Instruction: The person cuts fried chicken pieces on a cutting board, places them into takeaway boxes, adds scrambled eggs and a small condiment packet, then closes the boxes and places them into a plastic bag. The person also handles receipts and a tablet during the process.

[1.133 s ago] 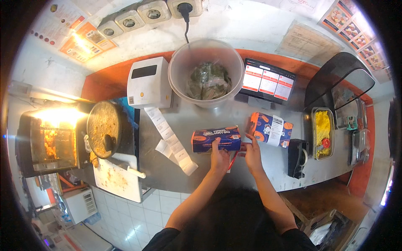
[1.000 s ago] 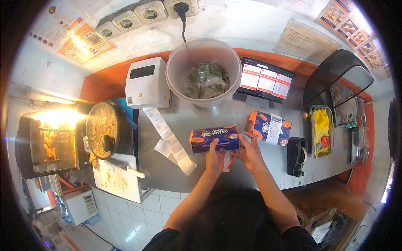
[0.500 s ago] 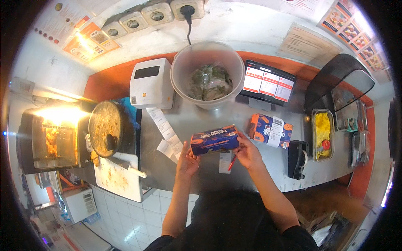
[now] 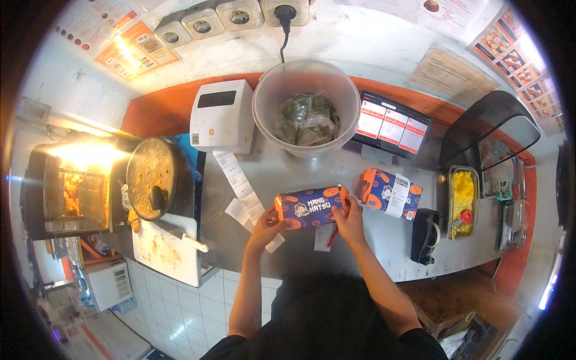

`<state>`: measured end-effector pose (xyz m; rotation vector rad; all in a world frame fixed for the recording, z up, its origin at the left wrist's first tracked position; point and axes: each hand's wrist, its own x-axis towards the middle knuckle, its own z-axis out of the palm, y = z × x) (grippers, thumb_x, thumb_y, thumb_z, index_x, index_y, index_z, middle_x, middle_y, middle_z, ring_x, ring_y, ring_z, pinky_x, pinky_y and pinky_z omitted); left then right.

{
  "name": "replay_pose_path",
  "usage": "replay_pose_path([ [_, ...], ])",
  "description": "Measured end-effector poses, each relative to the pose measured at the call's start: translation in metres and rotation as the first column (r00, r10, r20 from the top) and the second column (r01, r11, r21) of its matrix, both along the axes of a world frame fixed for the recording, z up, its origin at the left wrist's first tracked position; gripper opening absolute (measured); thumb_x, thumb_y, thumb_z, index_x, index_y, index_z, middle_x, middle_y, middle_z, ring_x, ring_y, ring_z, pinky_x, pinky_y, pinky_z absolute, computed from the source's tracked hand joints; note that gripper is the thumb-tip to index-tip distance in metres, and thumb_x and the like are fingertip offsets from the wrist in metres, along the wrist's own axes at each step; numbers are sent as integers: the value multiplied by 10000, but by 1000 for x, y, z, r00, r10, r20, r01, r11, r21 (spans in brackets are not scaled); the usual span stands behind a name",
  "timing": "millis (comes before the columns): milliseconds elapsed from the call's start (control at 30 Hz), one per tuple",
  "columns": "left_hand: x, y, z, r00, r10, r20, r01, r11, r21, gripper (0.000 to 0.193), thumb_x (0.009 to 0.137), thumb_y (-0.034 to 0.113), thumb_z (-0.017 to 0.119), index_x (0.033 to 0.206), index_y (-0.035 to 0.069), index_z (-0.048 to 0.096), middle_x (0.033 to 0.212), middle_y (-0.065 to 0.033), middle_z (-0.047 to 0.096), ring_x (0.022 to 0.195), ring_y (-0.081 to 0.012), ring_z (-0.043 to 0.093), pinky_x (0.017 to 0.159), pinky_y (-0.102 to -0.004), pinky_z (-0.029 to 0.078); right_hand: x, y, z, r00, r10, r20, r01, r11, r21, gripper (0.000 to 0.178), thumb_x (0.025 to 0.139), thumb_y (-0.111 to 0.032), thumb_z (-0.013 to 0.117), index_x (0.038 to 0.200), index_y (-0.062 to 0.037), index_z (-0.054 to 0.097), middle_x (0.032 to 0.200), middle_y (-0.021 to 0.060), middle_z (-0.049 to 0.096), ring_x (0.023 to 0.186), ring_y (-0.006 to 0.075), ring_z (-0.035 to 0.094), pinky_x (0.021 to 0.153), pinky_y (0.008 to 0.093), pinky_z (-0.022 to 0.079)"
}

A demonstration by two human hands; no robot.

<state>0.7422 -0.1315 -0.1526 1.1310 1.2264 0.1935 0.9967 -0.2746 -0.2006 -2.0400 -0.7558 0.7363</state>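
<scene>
A long blue-and-orange printed carton (image 4: 311,207) is lifted just above the grey counter (image 4: 372,252). My left hand (image 4: 266,227) grips its left end and my right hand (image 4: 349,217) grips its right end. A red pen (image 4: 331,238) and a small white paper slip (image 4: 323,237) lie under my right hand. A second carton of the same print (image 4: 391,192), with a white label across it, lies on the counter to the right.
Behind stand a white label printer (image 4: 222,117) trailing a receipt strip (image 4: 240,186), a big translucent bowl (image 4: 306,108) with a crumpled bag, and a tablet (image 4: 393,126). At left are a lit warming cabinet (image 4: 72,186), round lid (image 4: 150,177) and cutting board (image 4: 165,249). At right stand a tape dispenser (image 4: 425,235) and yellow food tray (image 4: 462,201).
Both hands first rested near the carton's middle and right on the counter. My left hand moved to the left end, my right hand took the right end, and the carton rose slightly.
</scene>
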Motion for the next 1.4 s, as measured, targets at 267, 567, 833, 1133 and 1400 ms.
replay_pose_path([
  [267,-14,6,-67,922,-373,-104,387,880,275,718,1024,207,739,1656,87,419,1428,-203,457,1126,-254,614,1020,-413,552,6,8,-16,976,213,-50,-213,977,9,688,992,-194,708,1576,23,416,1391,253,538,1350,446,505,1149,524,425],
  [567,21,2,-58,950,-309,34,276,889,367,870,1001,-35,649,1711,76,160,1493,-237,382,1339,-328,579,1106,-424,554,26,23,-21,951,304,60,-300,951,-74,701,1024,-239,630,1640,-24,375,1405,257,514,1321,445,549,1117,517,470],
  [833,29,13,-60,956,-268,-120,294,877,381,1093,926,205,793,1707,-29,65,1480,-294,367,1355,-412,531,1120,-466,528,25,46,4,964,260,50,-252,960,-120,615,1071,-384,586,1543,2,503,1343,276,562,1306,447,567,1095,517,470],
  [1133,57,3,-11,994,44,98,-72,948,309,1112,939,367,863,1724,55,140,1431,-235,562,1128,-264,707,823,-381,642,14,59,42,973,191,-127,-173,975,139,625,1155,-375,452,1682,-66,320,1404,283,560,1315,438,559,1170,486,398],
  [1400,57,-5,43,909,55,414,-162,960,227,1071,910,65,865,1699,117,142,1415,-197,564,1227,-308,672,956,-467,661,40,62,71,826,404,-392,-304,907,293,666,1191,-386,400,1760,-179,125,1629,171,448,1452,235,479,1223,371,380],
])
